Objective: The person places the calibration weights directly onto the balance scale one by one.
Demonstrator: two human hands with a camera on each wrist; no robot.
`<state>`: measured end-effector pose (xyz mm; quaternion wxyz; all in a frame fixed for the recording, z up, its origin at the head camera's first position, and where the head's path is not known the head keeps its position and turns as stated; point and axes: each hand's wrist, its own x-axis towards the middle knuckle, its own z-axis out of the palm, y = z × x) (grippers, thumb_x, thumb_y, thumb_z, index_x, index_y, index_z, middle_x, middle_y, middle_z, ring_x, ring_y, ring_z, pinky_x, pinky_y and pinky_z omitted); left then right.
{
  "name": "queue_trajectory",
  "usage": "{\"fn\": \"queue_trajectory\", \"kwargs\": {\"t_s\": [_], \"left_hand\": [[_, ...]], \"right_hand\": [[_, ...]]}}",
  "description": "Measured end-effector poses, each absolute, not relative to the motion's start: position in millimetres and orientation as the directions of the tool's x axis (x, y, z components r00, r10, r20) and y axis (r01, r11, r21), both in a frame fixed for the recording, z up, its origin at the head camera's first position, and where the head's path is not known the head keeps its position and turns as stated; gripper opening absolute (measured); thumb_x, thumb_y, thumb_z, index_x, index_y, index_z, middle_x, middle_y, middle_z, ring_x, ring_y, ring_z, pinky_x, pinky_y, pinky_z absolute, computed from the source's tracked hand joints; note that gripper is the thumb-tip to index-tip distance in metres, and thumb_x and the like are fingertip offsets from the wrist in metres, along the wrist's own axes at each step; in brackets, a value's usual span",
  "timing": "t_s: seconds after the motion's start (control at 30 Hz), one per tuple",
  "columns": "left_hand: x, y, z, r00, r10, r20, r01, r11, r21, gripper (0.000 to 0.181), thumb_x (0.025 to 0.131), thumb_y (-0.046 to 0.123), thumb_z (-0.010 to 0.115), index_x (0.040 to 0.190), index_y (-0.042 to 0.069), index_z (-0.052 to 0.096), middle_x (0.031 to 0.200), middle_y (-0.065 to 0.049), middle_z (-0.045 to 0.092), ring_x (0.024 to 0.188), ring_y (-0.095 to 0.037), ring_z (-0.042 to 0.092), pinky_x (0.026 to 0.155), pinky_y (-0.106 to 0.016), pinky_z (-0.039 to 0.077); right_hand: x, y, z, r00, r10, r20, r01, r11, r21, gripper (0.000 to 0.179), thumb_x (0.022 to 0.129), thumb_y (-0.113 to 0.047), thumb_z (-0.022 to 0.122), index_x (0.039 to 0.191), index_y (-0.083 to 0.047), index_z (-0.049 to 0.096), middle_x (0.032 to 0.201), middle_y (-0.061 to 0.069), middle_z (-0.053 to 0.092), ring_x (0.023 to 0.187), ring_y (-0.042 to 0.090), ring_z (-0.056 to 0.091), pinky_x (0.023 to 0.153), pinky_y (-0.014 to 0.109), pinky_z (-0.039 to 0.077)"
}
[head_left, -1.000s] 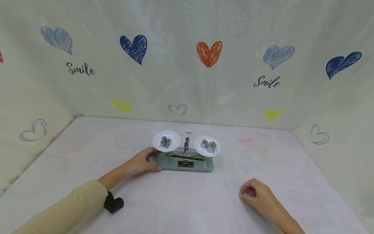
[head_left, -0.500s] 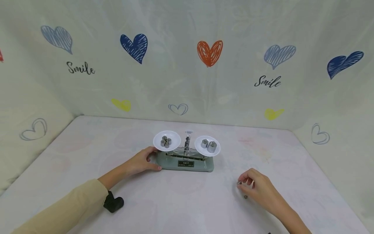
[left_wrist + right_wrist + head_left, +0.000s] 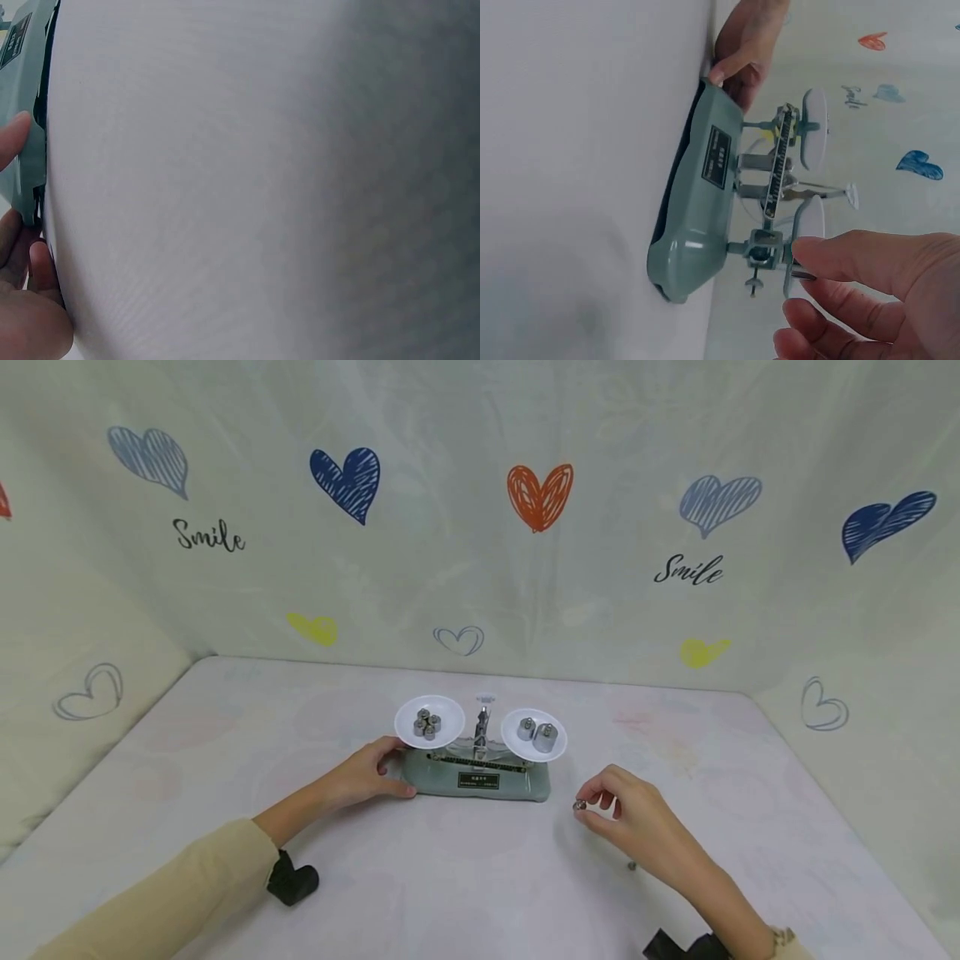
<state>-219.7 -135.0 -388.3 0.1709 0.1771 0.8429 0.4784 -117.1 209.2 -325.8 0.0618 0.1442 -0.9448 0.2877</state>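
A teal balance scale stands at mid-table. Its left white pan bears several small metal weights; two larger cylindrical weights sit on its right pan. My left hand grips the left end of the base, thumb at the front and fingers behind, as the scale's base in the left wrist view also shows. Between right thumb and fingers, my right hand pinches a small metal weight, raised off the table, right of the scale and in front of it.
Another small weight rests on the white table below my right hand. Black wrist-worn pieces show by the left sleeve and right wrist. A cloth backdrop with printed hearts rises behind the table.
My right hand has lifted the small weight and carried it left and away from me toward the scale, exposing another weight on the table. My left hand stays on the base.
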Motion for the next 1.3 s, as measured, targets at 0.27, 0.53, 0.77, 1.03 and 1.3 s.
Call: {"fn": "queue_trajectory", "kwargs": {"t_s": [0.27, 0.53, 0.77, 1.03, 1.3], "left_hand": [[-220.3, -135.2, -389.5, -0.88, 0.457, -0.126, 0.124, 0.478, 0.869, 0.075, 0.075, 0.017, 0.077, 0.135, -0.005, 0.037, 0.141, -0.023, 0.038, 0.133, -0.039, 0.031, 0.108, -0.055, 0.029], [-220.2, -136.1, -390.4, -0.879, 0.462, -0.122, 0.125, 0.468, 0.875, 0.075, 0.075, 0.016, 0.077, 0.135, -0.005, 0.037, 0.14, -0.023, 0.038, 0.133, -0.039, 0.031, 0.108, -0.055, 0.028], [-220.2, -137.3, -391.3, -0.88, 0.46, -0.12, 0.127, 0.47, 0.874, 0.076, 0.075, 0.016, 0.077, 0.135, -0.005, 0.037, 0.141, -0.023, 0.038, 0.133, -0.04, 0.03, 0.108, -0.056, 0.028], [-219.6, -137.0, -390.7, -0.879, 0.462, -0.121, 0.128, 0.472, 0.872, 0.076, 0.075, 0.016, 0.077, 0.136, -0.004, 0.036, 0.142, -0.023, 0.037, 0.133, -0.04, 0.03, 0.108, -0.056, 0.028], [-220.7, -135.2, -390.1, -0.882, 0.458, -0.111, 0.145, 0.488, 0.86, 0.075, 0.075, 0.018, 0.077, 0.136, -0.004, 0.038, 0.141, -0.022, 0.039, 0.132, -0.039, 0.032, 0.107, -0.055, 0.03]], "right_hand": [[-123.0, 192.8, -320.3, -0.934, -0.277, 0.224, -0.356, 0.769, -0.531, 0.013, 0.077, -0.009, 0.073, 0.086, -0.014, 0.064, 0.082, -0.009, 0.056, 0.075, 0.009, 0.05, 0.063, 0.021, 0.048], [-131.4, 176.1, -313.5, -0.92, -0.309, 0.243, -0.393, 0.734, -0.554, 0.014, 0.078, -0.01, 0.073, 0.088, -0.011, 0.064, 0.083, -0.005, 0.056, 0.075, 0.01, 0.05, 0.061, 0.018, 0.047], [-141.5, 155.5, -306.0, -0.899, -0.34, 0.277, -0.438, 0.695, -0.571, 0.012, 0.08, -0.012, 0.072, 0.089, -0.009, 0.064, 0.08, -0.004, 0.056, 0.074, 0.009, 0.051, 0.061, 0.018, 0.045], [-152.4, 127.7, -299.8, -0.887, -0.369, 0.278, -0.461, 0.665, -0.588, 0.014, 0.081, -0.012, 0.071, 0.092, -0.008, 0.064, 0.081, -0.002, 0.058, 0.071, 0.009, 0.051, 0.062, 0.019, 0.047], [-161.5, 100.9, -293.8, -0.892, -0.348, 0.29, -0.453, 0.685, -0.571, 0.014, 0.081, -0.012, 0.07, 0.092, -0.009, 0.063, 0.079, -0.003, 0.056, 0.069, 0.009, 0.048, 0.057, 0.017, 0.043]]}}
